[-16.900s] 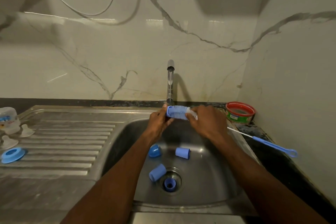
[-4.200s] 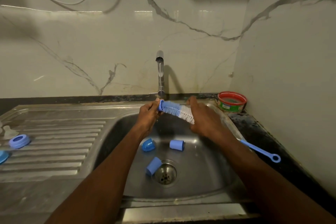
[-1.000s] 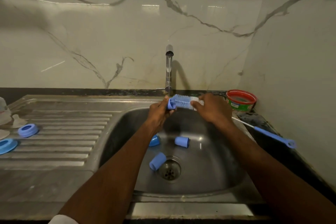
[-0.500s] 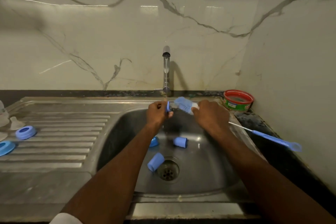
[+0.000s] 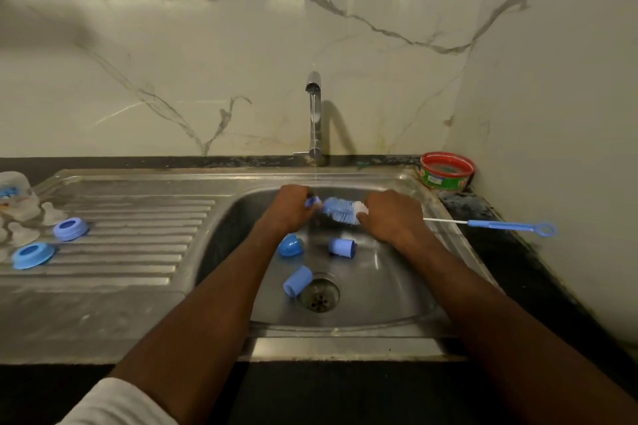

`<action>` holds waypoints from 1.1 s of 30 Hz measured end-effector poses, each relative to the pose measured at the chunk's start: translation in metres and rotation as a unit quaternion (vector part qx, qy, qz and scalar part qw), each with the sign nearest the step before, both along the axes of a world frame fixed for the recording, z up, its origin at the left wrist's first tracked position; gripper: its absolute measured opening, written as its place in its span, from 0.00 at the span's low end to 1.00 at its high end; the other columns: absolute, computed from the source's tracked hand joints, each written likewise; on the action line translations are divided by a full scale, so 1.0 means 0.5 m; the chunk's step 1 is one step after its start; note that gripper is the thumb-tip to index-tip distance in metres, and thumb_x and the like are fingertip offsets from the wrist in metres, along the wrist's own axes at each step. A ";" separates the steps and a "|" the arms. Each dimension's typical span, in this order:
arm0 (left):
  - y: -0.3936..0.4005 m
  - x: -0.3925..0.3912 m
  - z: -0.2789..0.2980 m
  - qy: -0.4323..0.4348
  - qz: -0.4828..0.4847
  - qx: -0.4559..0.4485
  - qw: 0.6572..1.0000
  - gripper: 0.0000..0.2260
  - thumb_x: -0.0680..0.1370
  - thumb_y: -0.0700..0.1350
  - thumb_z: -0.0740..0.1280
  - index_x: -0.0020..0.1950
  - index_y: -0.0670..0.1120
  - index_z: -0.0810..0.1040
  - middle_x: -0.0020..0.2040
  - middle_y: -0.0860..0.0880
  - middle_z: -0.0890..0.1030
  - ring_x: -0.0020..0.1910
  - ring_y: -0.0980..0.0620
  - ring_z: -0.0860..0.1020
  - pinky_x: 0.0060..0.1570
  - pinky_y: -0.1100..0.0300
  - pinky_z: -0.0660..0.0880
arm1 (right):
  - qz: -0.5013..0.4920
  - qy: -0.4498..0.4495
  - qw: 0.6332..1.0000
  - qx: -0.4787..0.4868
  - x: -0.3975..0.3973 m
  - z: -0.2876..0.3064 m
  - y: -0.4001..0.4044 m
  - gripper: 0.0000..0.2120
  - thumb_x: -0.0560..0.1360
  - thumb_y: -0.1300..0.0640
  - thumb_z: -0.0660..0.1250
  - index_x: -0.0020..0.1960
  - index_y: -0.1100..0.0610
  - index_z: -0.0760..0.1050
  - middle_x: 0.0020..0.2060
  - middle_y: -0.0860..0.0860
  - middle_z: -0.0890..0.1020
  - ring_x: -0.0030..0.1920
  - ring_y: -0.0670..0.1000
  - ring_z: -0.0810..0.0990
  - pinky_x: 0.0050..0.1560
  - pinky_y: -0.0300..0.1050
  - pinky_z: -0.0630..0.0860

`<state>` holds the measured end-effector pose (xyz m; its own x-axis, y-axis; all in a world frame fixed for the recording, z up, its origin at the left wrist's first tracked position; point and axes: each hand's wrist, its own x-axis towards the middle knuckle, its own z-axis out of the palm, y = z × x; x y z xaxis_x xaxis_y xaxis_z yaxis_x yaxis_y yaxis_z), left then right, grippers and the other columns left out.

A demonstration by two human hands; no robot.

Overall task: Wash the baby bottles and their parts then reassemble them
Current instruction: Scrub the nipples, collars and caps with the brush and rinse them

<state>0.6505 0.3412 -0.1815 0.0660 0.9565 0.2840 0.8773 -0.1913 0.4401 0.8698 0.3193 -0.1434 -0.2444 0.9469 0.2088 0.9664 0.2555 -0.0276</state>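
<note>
Under the running tap (image 5: 313,114), both hands hold a bottle brush (image 5: 340,211) with blue and white bristles over the sink (image 5: 397,286). My left hand (image 5: 288,209) pinches a small blue piece at the brush's tip; I cannot tell whether it is a separate part. My right hand (image 5: 390,217) grips the brush at the base of the bristles. Its wire and blue handle (image 5: 511,227) stick out to the right. Three blue caps (image 5: 290,245) (image 5: 341,247) (image 5: 297,281) lie in the basin.
On the drainboard at the left lie two blue collar rings (image 5: 70,228) (image 5: 32,255), clear nipples (image 5: 20,235) and a clear bottle (image 5: 13,190). A red-rimmed tub (image 5: 447,171) stands at the back right corner. The drain (image 5: 319,293) is open.
The brush head has dropped a little and now tilts down to the right, with more bristles showing between my hands. Both hands stay under the water stream.
</note>
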 end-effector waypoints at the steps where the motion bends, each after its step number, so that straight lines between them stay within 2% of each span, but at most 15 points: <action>1: -0.012 -0.006 0.000 0.038 0.008 -0.037 0.999 0.07 0.79 0.48 0.71 0.53 0.45 0.81 0.49 0.47 0.82 0.44 0.55 0.76 0.46 0.62 0.69 | 0.007 -0.010 1.000 -0.017 0.000 0.000 -0.005 0.14 0.79 0.45 0.64 0.60 0.50 0.78 0.56 0.52 0.82 0.54 0.55 0.81 0.46 0.46 0.71; 4: -0.042 -0.020 0.003 0.079 0.013 -0.027 0.996 0.11 0.76 0.49 0.75 0.53 0.44 0.82 0.50 0.49 0.82 0.45 0.54 0.77 0.48 0.59 0.74 | 0.019 -0.021 1.000 0.004 -0.005 0.020 -0.022 0.13 0.78 0.46 0.65 0.59 0.51 0.79 0.54 0.53 0.82 0.52 0.55 0.81 0.47 0.46 0.73; 7: -0.068 -0.025 0.039 -0.023 0.047 0.166 0.985 0.14 0.76 0.51 0.74 0.58 0.46 0.82 0.53 0.50 0.82 0.51 0.53 0.78 0.54 0.58 0.74 | 0.010 0.047 0.992 0.117 -0.014 0.052 -0.037 0.12 0.78 0.45 0.66 0.56 0.50 0.79 0.49 0.51 0.83 0.46 0.54 0.81 0.43 0.46 0.70; 8: -0.076 -0.025 0.043 -0.033 0.059 0.188 0.980 0.13 0.77 0.50 0.74 0.59 0.46 0.81 0.53 0.51 0.81 0.52 0.54 0.77 0.55 0.59 0.72 | 0.005 0.060 0.988 0.140 -0.016 0.052 -0.040 0.11 0.78 0.44 0.66 0.55 0.49 0.79 0.48 0.51 0.83 0.45 0.54 0.80 0.43 0.46 0.70; 9: -0.081 -0.026 0.035 -0.017 0.063 0.166 0.984 0.12 0.77 0.49 0.74 0.58 0.47 0.81 0.53 0.51 0.81 0.51 0.54 0.77 0.54 0.59 0.72 | 0.001 0.055 0.990 0.128 -0.018 0.049 -0.044 0.11 0.78 0.44 0.65 0.55 0.49 0.79 0.48 0.51 0.83 0.44 0.53 0.80 0.43 0.46 0.71; 12: -0.086 -0.034 -0.007 0.056 0.065 -0.017 0.996 0.11 0.75 0.51 0.75 0.53 0.48 0.80 0.50 0.50 0.82 0.47 0.54 0.79 0.50 0.58 0.77 | 0.004 -0.032 0.999 0.016 -0.024 0.018 -0.048 0.14 0.79 0.44 0.65 0.59 0.51 0.79 0.56 0.52 0.82 0.53 0.54 0.81 0.53 0.49 0.77; 13: -0.083 -0.039 -0.008 0.050 0.060 -0.011 0.997 0.10 0.75 0.51 0.75 0.51 0.48 0.81 0.48 0.51 0.82 0.45 0.54 0.80 0.48 0.61 0.77 | 0.002 -0.036 0.999 0.006 -0.022 0.018 -0.048 0.14 0.79 0.45 0.65 0.60 0.51 0.79 0.56 0.52 0.82 0.54 0.54 0.81 0.52 0.48 0.76; 16: -0.074 -0.040 0.020 -0.033 0.064 0.132 0.989 0.06 0.75 0.48 0.75 0.49 0.48 0.83 0.43 0.53 0.82 0.41 0.59 0.77 0.43 0.68 0.70 | -0.008 0.030 0.996 0.080 -0.018 0.035 -0.039 0.13 0.79 0.44 0.63 0.56 0.50 0.79 0.50 0.52 0.82 0.48 0.55 0.81 0.43 0.46 0.71; 17: -0.075 -0.040 0.023 -0.037 0.068 0.128 0.989 0.06 0.75 0.47 0.75 0.50 0.47 0.83 0.44 0.53 0.82 0.41 0.59 0.77 0.44 0.67 0.70 | -0.012 0.043 0.994 0.095 -0.019 0.036 -0.038 0.13 0.79 0.43 0.62 0.56 0.50 0.79 0.49 0.52 0.82 0.48 0.55 0.81 0.43 0.46 0.70; 19: -0.075 -0.048 -0.002 0.042 0.056 0.006 0.998 0.10 0.74 0.48 0.76 0.52 0.46 0.83 0.47 0.49 0.83 0.44 0.55 0.79 0.46 0.62 0.75 | -0.003 0.019 0.999 0.046 -0.019 0.029 -0.039 0.14 0.79 0.44 0.63 0.57 0.51 0.79 0.51 0.51 0.82 0.49 0.54 0.81 0.45 0.45 0.72; 21: -0.076 -0.054 -0.027 0.131 0.050 -0.108 0.984 0.14 0.71 0.51 0.78 0.51 0.44 0.85 0.48 0.46 0.85 0.46 0.51 0.82 0.48 0.56 0.79 | 0.000 -0.023 1.000 0.005 -0.020 0.016 -0.040 0.13 0.79 0.45 0.64 0.58 0.50 0.78 0.54 0.50 0.82 0.49 0.53 0.80 0.45 0.44 0.71; 24: -0.069 -0.059 -0.025 0.060 0.052 -0.060 0.995 0.13 0.71 0.50 0.78 0.50 0.45 0.85 0.47 0.48 0.85 0.44 0.53 0.81 0.46 0.59 0.78 | 0.000 0.029 0.999 0.025 -0.019 0.019 -0.035 0.14 0.79 0.43 0.62 0.57 0.49 0.78 0.52 0.51 0.82 0.46 0.53 0.79 0.43 0.46 0.72; 27: -0.087 -0.051 -0.008 0.044 0.061 -0.053 0.996 0.12 0.71 0.48 0.78 0.51 0.45 0.84 0.47 0.48 0.84 0.46 0.51 0.82 0.49 0.57 0.80 | 0.015 -0.019 1.000 -0.015 -0.027 0.017 -0.039 0.17 0.79 0.42 0.63 0.62 0.50 0.78 0.56 0.51 0.82 0.54 0.54 0.80 0.48 0.48 0.74; 29: -0.104 -0.069 -0.001 0.039 0.077 -0.052 0.995 0.12 0.71 0.46 0.78 0.50 0.41 0.83 0.48 0.46 0.84 0.46 0.51 0.82 0.47 0.58 0.78 | 0.028 0.002 1.000 -0.013 -0.041 0.023 -0.046 0.19 0.79 0.40 0.62 0.63 0.50 0.78 0.56 0.52 0.82 0.54 0.54 0.80 0.51 0.49 0.76; 33: -0.154 -0.166 0.064 0.026 0.129 0.005 0.991 0.14 0.72 0.56 0.74 0.52 0.48 0.84 0.50 0.48 0.84 0.49 0.49 0.81 0.49 0.56 0.77 | 0.089 0.093 0.991 -0.023 -0.133 0.059 -0.054 0.19 0.79 0.39 0.62 0.61 0.49 0.80 0.56 0.54 0.84 0.55 0.57 0.81 0.51 0.50 0.76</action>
<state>0.5677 0.2644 -0.1495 -0.1664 0.9404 0.2964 0.9190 0.0389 0.3925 0.8032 0.2921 -0.1138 -0.3690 0.9021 0.2236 0.8837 0.4151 -0.2163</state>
